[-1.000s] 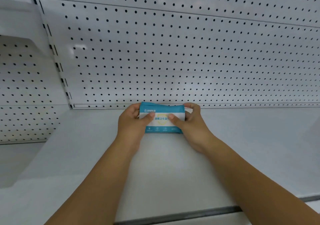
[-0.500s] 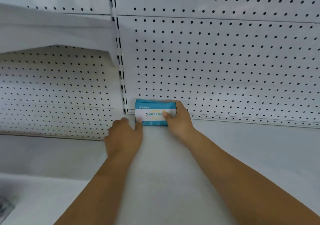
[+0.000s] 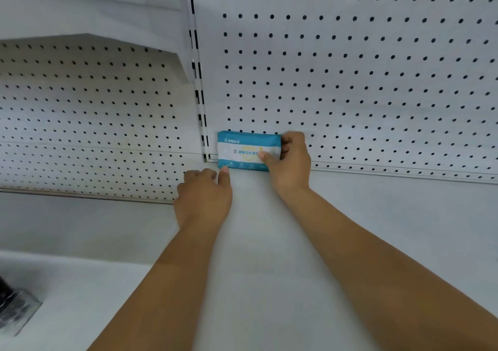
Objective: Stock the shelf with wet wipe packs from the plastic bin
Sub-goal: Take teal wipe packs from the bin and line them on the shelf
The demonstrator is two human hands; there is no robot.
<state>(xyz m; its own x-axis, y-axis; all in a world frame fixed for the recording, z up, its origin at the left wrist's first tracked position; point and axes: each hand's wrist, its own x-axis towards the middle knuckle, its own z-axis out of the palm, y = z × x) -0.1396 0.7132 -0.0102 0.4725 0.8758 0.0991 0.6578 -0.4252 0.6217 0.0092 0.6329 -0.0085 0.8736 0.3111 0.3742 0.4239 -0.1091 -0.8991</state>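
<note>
Head cam: white shelf (image 3: pixel 269 242), pegboard wall (image 3: pixel 350 67); R fingers (image 3: pixel 293 138) round wipe pack (image 3: pixel 242 149), L fingers (image 3: pixel 200 174) loose, empty.

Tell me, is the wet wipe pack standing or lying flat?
Standing: the wet wipe pack sits on its long edge on the shelf, printed face forward, against the pegboard, right hand gripping one end.

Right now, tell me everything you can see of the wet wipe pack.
The wet wipe pack is a soft-looking film pouch, teal along top and bottom, white in the middle with blue print and a yellowish emblem. It stands on a long edge at the back of the shelf, against the pegboard panel. The right hand grips its right end, thumb on the front. A fingertip of the left hand is by its lower left corner; contact is unclear.
</note>
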